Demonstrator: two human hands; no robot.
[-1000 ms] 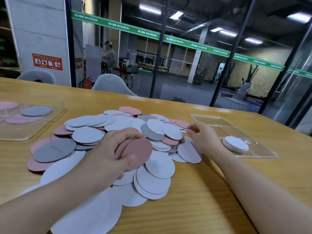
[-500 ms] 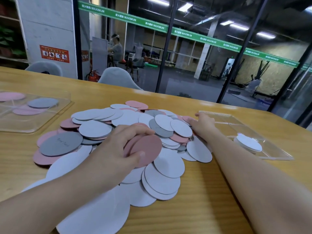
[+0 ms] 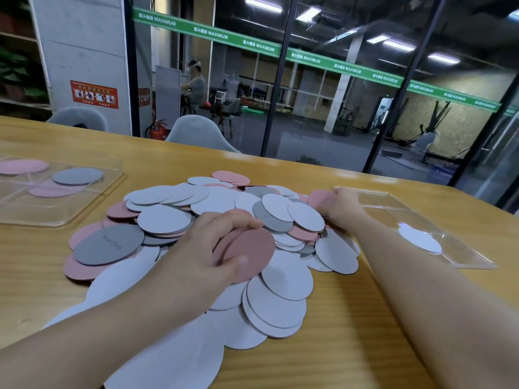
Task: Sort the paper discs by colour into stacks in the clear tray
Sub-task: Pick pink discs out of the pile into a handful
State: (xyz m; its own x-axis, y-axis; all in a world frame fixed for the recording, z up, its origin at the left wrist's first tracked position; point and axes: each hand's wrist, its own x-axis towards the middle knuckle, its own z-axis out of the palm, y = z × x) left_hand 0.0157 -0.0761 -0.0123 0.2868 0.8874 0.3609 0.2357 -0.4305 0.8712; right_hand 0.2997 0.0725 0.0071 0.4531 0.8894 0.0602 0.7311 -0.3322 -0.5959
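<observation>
Clear plastic tray [image 3: 84,211] at left edge, holding pink and grey discs; mixed pile of paper discs [image 3: 179,217] at centre of the wooden table [image 3: 351,327]. Left hand [image 3: 213,248] grips a small stack of pink discs [image 3: 250,252] between curled fingers and thumb. Right hand [image 3: 341,207] pinches a pink disc [image 3: 320,199] at the pile's right edge, beside a second clear tray [image 3: 463,256] holding white discs [image 3: 420,241].

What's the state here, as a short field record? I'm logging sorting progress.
left hand: grips a small stack of pink discs above the pile
right hand: pinches a pink disc at the pile's far right edge
pile: mixed white, pink and grey discs, unsorted on the table
right tray: holds white discs only
left tray: holds pink and grey discs
</observation>
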